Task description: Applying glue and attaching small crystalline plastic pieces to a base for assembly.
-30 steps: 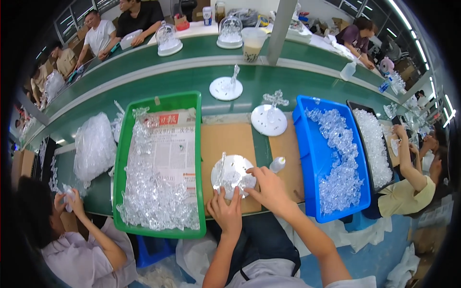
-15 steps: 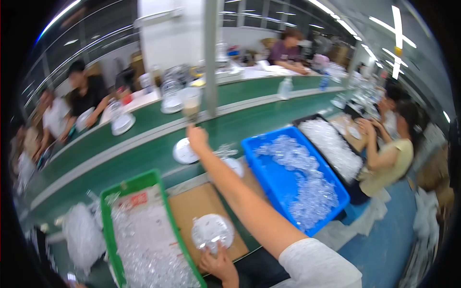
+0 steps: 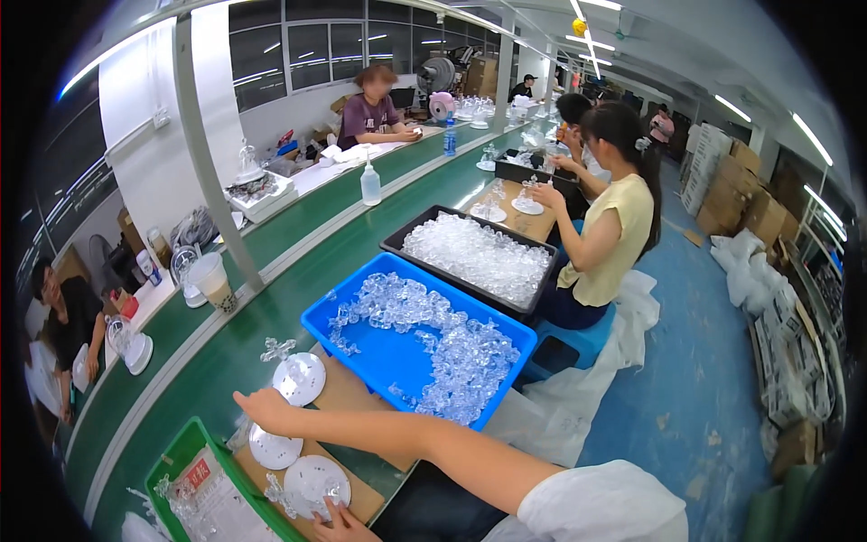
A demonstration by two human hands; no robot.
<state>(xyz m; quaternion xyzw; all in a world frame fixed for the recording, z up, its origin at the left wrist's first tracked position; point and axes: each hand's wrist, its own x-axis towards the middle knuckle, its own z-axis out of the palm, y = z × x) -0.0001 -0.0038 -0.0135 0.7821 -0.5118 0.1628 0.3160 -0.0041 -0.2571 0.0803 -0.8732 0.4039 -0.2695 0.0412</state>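
Observation:
My left hand (image 3: 341, 524) is at the bottom edge, its fingers closed on the rim of a speckled white round base (image 3: 316, 483). A clear plastic sprig (image 3: 278, 495) lies against that base's left side. My right hand (image 3: 266, 411) crosses over from the right, fingers curled downward above a second white base (image 3: 274, 446). Its fingertips are hidden, and a clear piece shows just below them. Beyond the hand lies a third white base (image 3: 300, 379) with a clear flower-like piece (image 3: 277, 350) at its far edge. Brown cardboard (image 3: 357, 483) lies under the nearest base.
A green tray (image 3: 167, 452) stands left; a blue tray (image 3: 325, 312) and a black tray (image 3: 393, 239) of clear pieces stand right. A drink cup (image 3: 215, 282) and squeeze bottle (image 3: 370, 185) stand beyond. A co-worker in yellow (image 3: 614, 235) sits at right.
The view has swung to the right. My right hand has drawn back from beside the drink cup to over the nearer bases. My left hand stays at its base, now at the rim.

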